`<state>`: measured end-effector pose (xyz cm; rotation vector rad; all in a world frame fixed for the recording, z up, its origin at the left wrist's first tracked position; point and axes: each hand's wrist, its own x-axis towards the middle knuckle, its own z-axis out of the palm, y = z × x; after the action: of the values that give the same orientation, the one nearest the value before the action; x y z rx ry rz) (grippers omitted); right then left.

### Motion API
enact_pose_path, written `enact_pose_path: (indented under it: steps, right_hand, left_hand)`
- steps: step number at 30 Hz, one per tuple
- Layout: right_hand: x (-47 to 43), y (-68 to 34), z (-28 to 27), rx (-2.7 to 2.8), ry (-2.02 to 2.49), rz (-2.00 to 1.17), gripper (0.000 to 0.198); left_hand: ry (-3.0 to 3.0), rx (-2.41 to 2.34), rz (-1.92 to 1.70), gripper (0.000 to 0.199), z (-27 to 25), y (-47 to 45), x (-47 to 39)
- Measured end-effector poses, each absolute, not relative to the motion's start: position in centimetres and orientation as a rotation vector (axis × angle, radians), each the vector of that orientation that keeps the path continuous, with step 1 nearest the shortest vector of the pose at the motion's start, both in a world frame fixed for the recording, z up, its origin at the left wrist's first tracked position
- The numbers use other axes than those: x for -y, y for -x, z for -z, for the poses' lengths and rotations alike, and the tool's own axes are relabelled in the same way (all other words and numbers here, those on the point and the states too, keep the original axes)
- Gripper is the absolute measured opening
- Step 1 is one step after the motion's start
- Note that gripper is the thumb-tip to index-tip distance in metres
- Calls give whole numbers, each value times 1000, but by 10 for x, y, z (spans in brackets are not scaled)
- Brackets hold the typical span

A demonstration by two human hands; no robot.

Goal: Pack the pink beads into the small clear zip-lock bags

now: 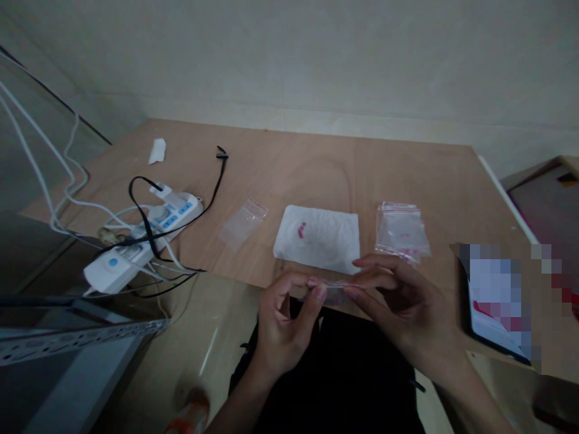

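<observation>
Pinched a small clear bag (333, 284) along its pinkish strip, with the left hand (289, 319) at one end and the right hand (407, 307) at the other, thumb against finger on each side. Held the strip nearly level, at the near edge of the wooden tabletop (312, 169) and above black clothing (344, 367). Had an upper finger of the right hand raised above the pinch, near a corner of a white sheet (330, 235). Could not tell the state of the bag's seal.

Had the white sheet lying just beyond the hands, with small pink marks or pieces (302, 229) on it; could not tell which. Had a single clear pouch (244, 223) flat to the left of the sheet and a pile of clear pouches (402, 229) to the right. Farther left, had a white power strip (108, 271) amid white cables, crossed by a black cable (216, 190), with a white scrap (157, 150) lying behind. At far right, showed a dark-edged object (493, 340), partly pixelated.
</observation>
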<state>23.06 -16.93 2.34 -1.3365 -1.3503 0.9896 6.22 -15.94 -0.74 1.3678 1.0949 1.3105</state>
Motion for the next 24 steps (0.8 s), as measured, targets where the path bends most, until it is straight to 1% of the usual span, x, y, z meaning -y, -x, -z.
enact_pose_path:
  steps: [3,6,9,11,15,18,20,22,24]
  right_hand:
    - [173,-234,-24,1455,1357,-1056,41]
    - [174,-238,-27,1583,1348,-1075,44]
    - [175,-238,-28,1609,1350,-1042,39]
    - [176,-238,-28,1592,1360,-1040,34]
    - [180,-239,-27,1530,1360,-994,22]
    - [183,-242,-31,1502,1357,-961,11]
    - [184,-244,-35,1471,1380,-966,7]
    - [184,-245,-37,1437,1416,-996,5]
    - [184,-247,-36,1409,1442,-1031,8]
  left_hand:
    - [-1530,-1054,-1111,7,3,-57,153]
    - [-1690,-1034,-982,6,-3,-55,148]
    - [-1814,-1097,-1015,10,-7,-57,149]
    - [-1892,-1147,-1076,9,-7,-59,151]
    - [-1957,-1191,-1151,13,-8,-62,157]
    - [-1873,-1188,-1103,18,-13,-61,159]
    - [-1811,-1171,-1033,16,-16,-58,158]
    - [-1765,-1120,-953,13,-19,-54,156]
    - [-1734,-1058,-890,15,-21,-50,153]
